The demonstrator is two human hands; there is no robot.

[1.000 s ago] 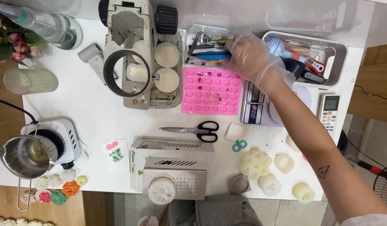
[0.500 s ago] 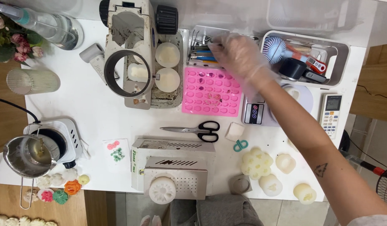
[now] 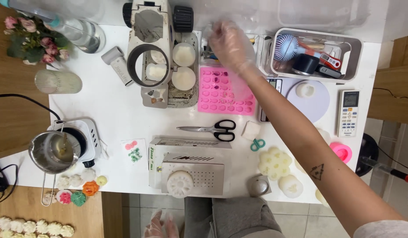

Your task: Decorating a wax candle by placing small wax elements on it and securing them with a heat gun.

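My right hand (image 3: 229,44), in a clear thin glove, reaches across the white table to a narrow tray of hand tools (image 3: 207,52) at the back. The fingers curl down over the tools and are blurred, so a grip cannot be made out. Just in front of the hand lies a pink silicone mould (image 3: 225,91) with many small cavities. My left hand (image 3: 162,225), also gloved, hangs low by my lap below the table edge, fingers apart and holding nothing.
A white ring-fronted machine (image 3: 153,48) beside round wax discs (image 3: 183,78) stands left of the tray. A white bin (image 3: 355,46) with a brush sits to the right. Scissors (image 3: 213,129), metal boxes (image 3: 193,169), white wax flowers (image 3: 274,163), a scale (image 3: 316,105), a remote (image 3: 348,112) and a pot (image 3: 52,152) on a hot plate are here.
My right hand has slid left along the tool tray toward the back. The view has shifted, uncovering the scale's round plate and bringing my left hand into sight at the bottom.
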